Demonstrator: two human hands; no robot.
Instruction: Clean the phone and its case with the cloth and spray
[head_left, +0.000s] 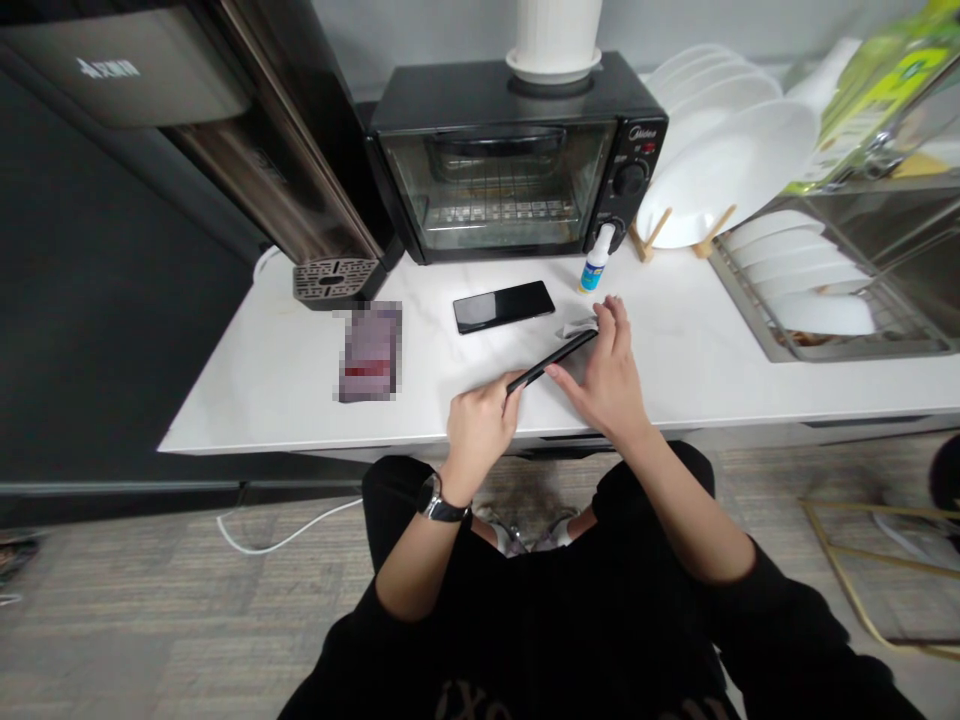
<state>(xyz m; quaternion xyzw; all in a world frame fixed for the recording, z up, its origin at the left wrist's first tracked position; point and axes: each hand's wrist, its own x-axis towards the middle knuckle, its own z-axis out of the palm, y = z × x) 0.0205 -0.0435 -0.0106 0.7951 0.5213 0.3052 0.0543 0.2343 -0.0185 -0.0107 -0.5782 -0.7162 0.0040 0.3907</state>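
My left hand (480, 425) is closed around the lower end of a thin black phone (551, 362), which is tilted and seen nearly edge-on above the counter. My right hand (607, 385) is at its upper end, with the thumb against the near side and the fingers curled about the far tip. Close behind these fingers is a crumpled greyish-white cloth or wipe (577, 328), partly hidden. A second black phone (504, 307) lies flat on the counter. Behind my right hand a small white spray bottle with a blue and yellow label (592, 270) stands upright.
On the white counter (247, 400), a blurred-out purplish flat item (370, 355) lies left. A drink dispenser (300, 150) stands back left beside a toaster oven (495, 190) bearing a white pot (559, 40). White plates (742, 150) and a sink rack (810, 290) are right.
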